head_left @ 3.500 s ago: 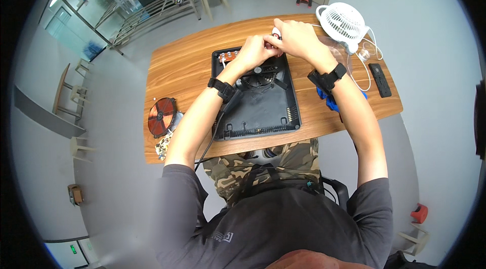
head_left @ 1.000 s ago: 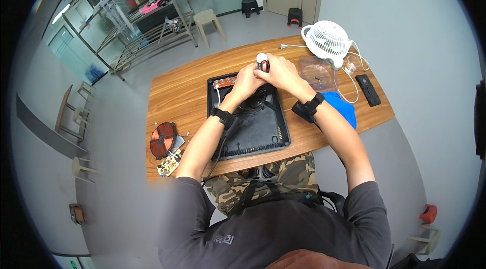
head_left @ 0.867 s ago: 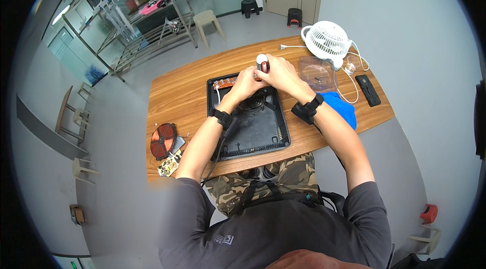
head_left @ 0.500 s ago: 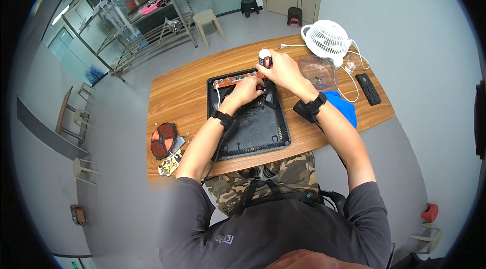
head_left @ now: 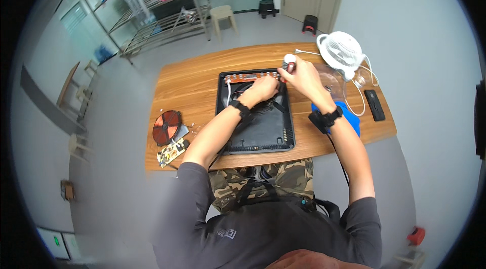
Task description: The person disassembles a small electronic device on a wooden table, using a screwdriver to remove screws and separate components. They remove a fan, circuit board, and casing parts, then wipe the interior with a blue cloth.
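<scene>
A black plastic housing (head_left: 258, 132), shaped like an induction cooker's base, lies open side up on the wooden table in front of me. Along its far edge runs an orange-brown circuit strip (head_left: 242, 78) with a white lead (head_left: 229, 89). My right hand (head_left: 302, 75) is closed round a screwdriver (head_left: 289, 60) with a white-ended handle, held upright at the housing's far right corner; its tip is hidden. Inside the housing, my left hand (head_left: 266, 88) reaches close beside it with fingers bent together. Whatever they pinch is hidden. Dark wires and black parts (head_left: 278, 104) lie under it.
Left on the table are a copper coil disc (head_left: 167, 127), a circuit board (head_left: 172, 152) and small loose bits. To the right are a white fan (head_left: 341, 50) with its cord, a clear tray (head_left: 329, 84), a blue cloth (head_left: 349, 117) and a black flat piece (head_left: 374, 105).
The whole view has shifted, so the table's far side sits lower and farther right. Both hands keep their places at the housing's far right corner, the screwdriver still upright.
</scene>
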Tool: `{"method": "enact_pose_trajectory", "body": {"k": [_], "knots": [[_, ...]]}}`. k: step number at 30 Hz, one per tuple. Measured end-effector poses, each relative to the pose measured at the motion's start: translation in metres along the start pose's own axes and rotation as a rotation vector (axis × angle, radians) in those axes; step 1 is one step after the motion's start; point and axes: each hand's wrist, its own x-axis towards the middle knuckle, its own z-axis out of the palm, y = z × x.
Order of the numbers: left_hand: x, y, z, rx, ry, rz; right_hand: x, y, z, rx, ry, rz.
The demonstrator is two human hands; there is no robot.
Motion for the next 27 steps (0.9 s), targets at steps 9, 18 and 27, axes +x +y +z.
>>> {"method": "enact_pose_trajectory", "body": {"k": [9, 18, 27], "knots": [[-0.027, -0.032, -0.034, -0.049, 0.124, -0.073, -0.001, -0.012, -0.003, 0.007, -0.070, 0.033], [-0.184, -0.199, -0.084, -0.005, 0.058, -0.360, 0.024, -0.065, 0.037, 0.008, -0.145, -0.125], [-0.228, -0.193, -0.046, -0.101, -0.090, -0.343, 0.028, -0.106, 0.062, 0.086, -0.291, -0.198]]}}
